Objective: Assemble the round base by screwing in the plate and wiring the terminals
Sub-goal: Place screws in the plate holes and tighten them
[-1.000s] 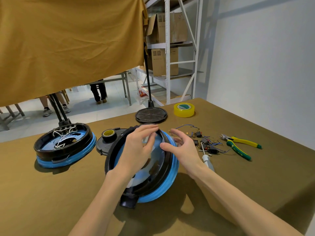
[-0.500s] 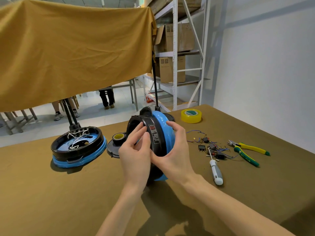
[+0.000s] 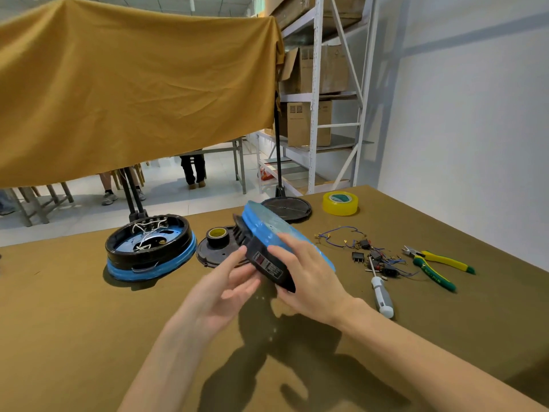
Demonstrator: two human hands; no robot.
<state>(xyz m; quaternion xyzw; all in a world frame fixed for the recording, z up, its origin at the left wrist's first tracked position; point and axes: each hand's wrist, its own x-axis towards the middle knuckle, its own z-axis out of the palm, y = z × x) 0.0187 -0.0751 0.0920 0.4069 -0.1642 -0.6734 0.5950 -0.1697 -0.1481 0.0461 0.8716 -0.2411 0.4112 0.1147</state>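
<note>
I hold a round black base wrapped in blue film above the table, tilted with its blue side up and to the right and its labelled black rim toward me. My right hand grips it from the right over the blue face. My left hand touches its lower left edge with fingers spread. A black round plate lies behind it with a roll of black tape on top. Loose wires and terminals lie to the right, beside a white-handled screwdriver.
A second black and blue base with white wires inside sits at the left. Another black disc and a yellow tape roll lie at the back. Yellow-green pliers rest at the right. A tan cloth hangs behind the table.
The base was lifted off the table, turned up on edge, and now tips over with its blue side upward. Both hands shifted around its rim as it turned.
</note>
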